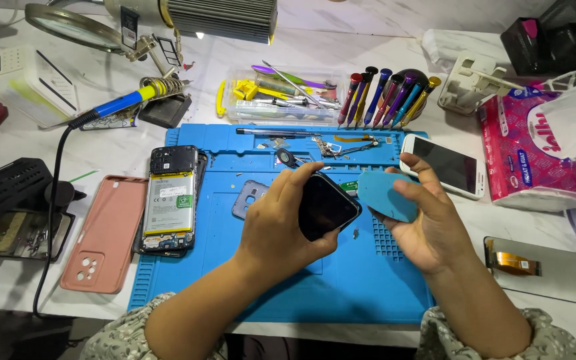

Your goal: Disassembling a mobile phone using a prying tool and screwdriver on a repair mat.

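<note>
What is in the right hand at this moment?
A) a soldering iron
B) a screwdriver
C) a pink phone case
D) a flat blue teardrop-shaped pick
D: the right hand holds a blue pick by its edge above the blue mat, while the left hand grips a dark phone.

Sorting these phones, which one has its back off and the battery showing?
The phone beside the pink case, left of the left hand; the others show only dark screens.

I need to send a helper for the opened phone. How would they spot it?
Find the blue rubber work mat. On its left edge lies the opened black phone, back off, showing a yellow-edged battery. The salmon-pink phone case beside it is empty, and the white phone at the right is closed.
</note>
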